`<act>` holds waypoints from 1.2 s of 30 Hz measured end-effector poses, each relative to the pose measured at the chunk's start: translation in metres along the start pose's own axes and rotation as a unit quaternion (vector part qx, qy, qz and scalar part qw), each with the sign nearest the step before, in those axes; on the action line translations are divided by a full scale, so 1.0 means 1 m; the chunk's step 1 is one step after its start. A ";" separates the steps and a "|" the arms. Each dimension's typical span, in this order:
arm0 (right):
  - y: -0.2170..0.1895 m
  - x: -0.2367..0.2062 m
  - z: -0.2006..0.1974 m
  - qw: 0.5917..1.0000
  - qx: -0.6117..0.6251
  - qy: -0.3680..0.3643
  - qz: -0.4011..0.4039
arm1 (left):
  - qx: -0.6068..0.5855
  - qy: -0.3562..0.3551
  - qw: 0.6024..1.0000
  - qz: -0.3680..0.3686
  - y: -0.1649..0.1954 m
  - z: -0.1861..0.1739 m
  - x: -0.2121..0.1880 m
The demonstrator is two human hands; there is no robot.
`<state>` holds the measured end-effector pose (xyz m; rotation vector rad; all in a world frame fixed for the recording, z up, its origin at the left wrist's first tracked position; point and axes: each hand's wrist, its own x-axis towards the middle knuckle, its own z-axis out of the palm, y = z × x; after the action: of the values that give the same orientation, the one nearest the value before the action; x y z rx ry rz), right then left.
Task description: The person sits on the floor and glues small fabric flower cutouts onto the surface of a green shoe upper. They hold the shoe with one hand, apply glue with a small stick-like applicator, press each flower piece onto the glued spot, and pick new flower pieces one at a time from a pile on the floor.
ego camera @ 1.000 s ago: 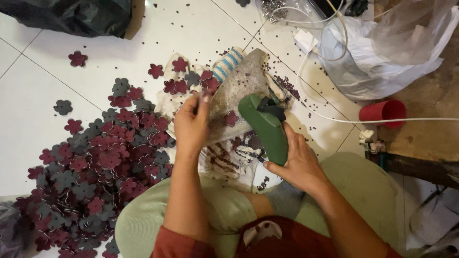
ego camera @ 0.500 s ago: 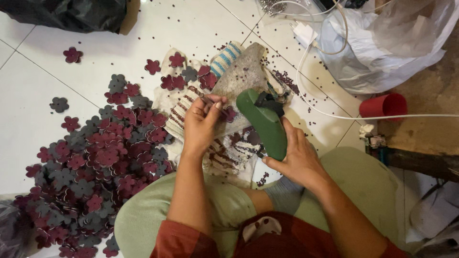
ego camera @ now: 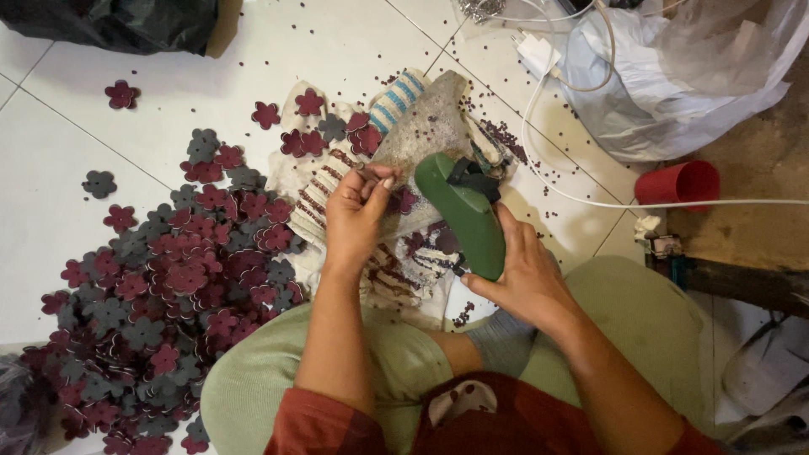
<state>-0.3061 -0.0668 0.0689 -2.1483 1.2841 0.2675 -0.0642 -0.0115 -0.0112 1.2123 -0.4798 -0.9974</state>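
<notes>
- Right hand (ego camera: 527,274): closed round smooth green sandal (ego camera: 468,215), black strap, held over striped cloth (ego camera: 337,181).
- Left hand (ego camera: 358,215): fingertips pinching small dark piece; can't tell what.
- Maroon/grey flat flower cutouts (ego camera: 168,278) heaped on white tile, person's left.

Black plastic bag (ego camera: 126,24) top left, clear plastic bag (ego camera: 691,76) top right
</notes>
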 end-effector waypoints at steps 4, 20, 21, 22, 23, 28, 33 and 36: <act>0.001 0.001 0.000 0.999 -0.014 -0.028 0.023 | -0.006 -0.004 1.000 0.003 -0.003 0.000 -0.002; -0.005 -0.010 -0.010 0.992 0.099 0.074 -0.027 | 0.305 0.003 0.947 0.101 0.008 0.010 -0.020; -0.003 -0.014 -0.013 0.988 0.123 0.086 -0.040 | 0.315 0.007 0.943 0.106 0.007 0.010 -0.019; 0.000 -0.021 -0.017 0.977 0.159 0.119 -0.076 | 0.319 0.004 0.941 0.112 0.006 0.010 -0.019; 0.004 -0.031 -0.021 0.963 0.193 0.151 -0.112 | 0.323 0.000 0.939 0.119 0.005 0.011 -0.019; 0.014 -0.065 -0.030 0.860 0.443 0.206 -0.149 | 0.299 -0.010 0.945 0.133 -0.004 0.014 -0.019; -0.009 -0.026 -0.009 0.916 -0.006 0.245 -0.319 | 0.305 0.001 0.938 0.162 -0.012 0.014 -0.016; -0.017 -0.013 -0.008 0.973 0.070 0.143 -0.167 | 0.356 -0.035 0.934 -0.008 -0.011 0.011 -0.015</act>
<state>-0.2992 -0.0566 0.0877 -2.2902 1.0282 -0.2719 -0.0842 -0.0051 -0.0149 1.8274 -0.9404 -0.9061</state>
